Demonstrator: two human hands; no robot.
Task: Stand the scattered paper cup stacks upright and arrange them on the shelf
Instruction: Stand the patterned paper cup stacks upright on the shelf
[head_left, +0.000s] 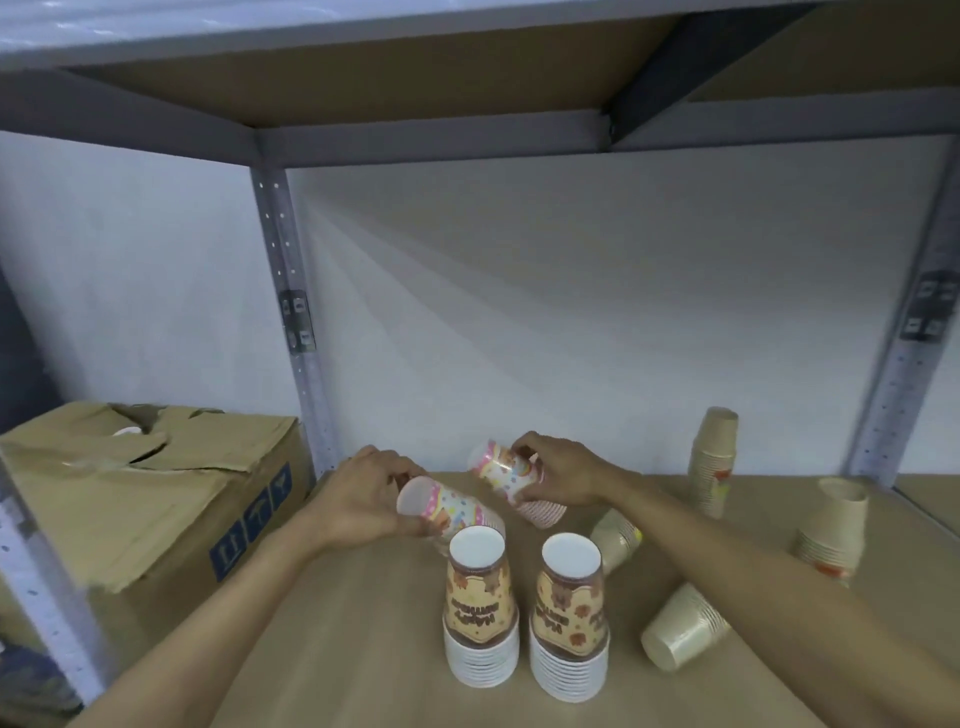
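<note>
My left hand (358, 499) grips a pink patterned cup stack (447, 512) lying on its side on the wooden shelf (337, 649). My right hand (558, 475) holds a second pink patterned stack (498, 470), tilted, above a pink striped stack (543, 512) lying behind it. Two upright brown-and-yellow stacks (480, 608) (571, 618) stand mouth-down in front. Plain beige stacks are to the right: one lying near my right forearm (683, 629), one tipped behind it (615, 538), a tall one (714, 462) by the wall and a shorter one (834, 530).
A torn cardboard box (145, 488) sits on the adjacent shelf to the left, past a grey metal upright (293, 322). Another upright (904, 353) stands at the right. The shelf board above (415, 67) hangs low overhead. A white wall closes the back.
</note>
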